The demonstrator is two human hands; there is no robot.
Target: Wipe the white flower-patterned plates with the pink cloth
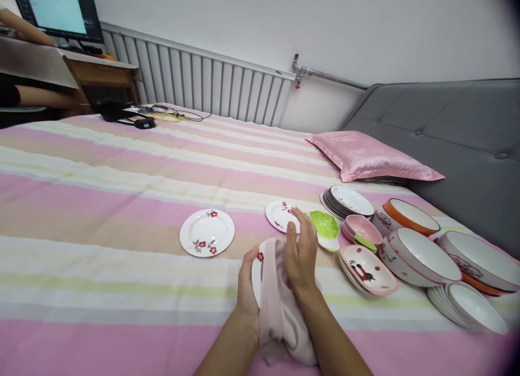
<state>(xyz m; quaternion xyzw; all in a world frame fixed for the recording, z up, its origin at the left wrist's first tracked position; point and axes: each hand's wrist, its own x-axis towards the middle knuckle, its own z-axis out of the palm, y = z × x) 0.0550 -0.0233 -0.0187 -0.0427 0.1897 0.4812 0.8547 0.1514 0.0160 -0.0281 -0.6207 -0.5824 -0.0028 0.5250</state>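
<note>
My left hand [246,295] grips the edge of a white plate [256,273] with red flowers, thumb up along its rim. The plate stands tilted nearly on edge. My right hand [300,254] presses a pale pink cloth [278,305] against the plate's right face, its fingertips raised above the cloth. The cloth hides most of that face and hangs down below the hands. On the bed lie a flowered plate [207,232] to the left and another flowered plate [278,216] just beyond my hands, partly covered by my right fingers.
To the right are a green leaf-shaped dish [325,224], stacked plates [351,201], pink bowls [361,228], a cat-pattern dish [368,270], large bowls [426,257] and small white bowls [473,308]. Behind lie a pink pillow [365,154] and cables [170,114]. A person's arm [26,29] shows far left.
</note>
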